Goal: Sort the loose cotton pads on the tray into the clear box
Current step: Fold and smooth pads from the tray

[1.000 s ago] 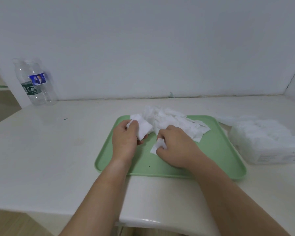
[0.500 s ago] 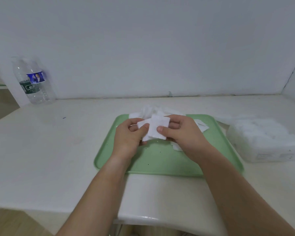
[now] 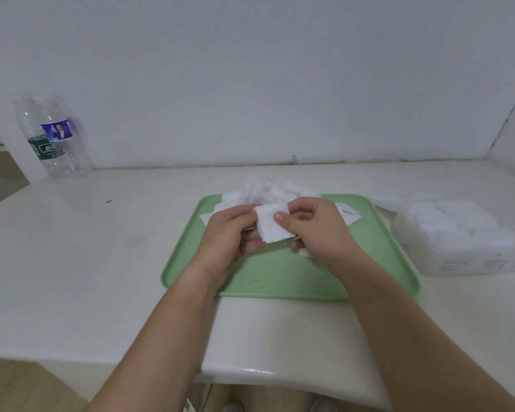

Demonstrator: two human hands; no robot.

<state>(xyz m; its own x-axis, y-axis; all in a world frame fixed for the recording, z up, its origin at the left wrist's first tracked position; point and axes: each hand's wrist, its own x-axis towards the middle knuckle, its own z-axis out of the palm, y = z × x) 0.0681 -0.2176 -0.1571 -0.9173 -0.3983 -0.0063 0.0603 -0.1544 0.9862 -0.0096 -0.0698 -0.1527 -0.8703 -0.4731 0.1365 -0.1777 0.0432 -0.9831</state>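
White square cotton pads sit pinched in a small stack between the left hand and right hand above the green plastic tray, whose far-end heap remains unsorted, though the clear plastic box alongside looks nearly full.

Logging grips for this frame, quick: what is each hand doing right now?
Left hand: closed on the left edge of a small stack of cotton pads.
Right hand: closed on the same stack, thumb on top.
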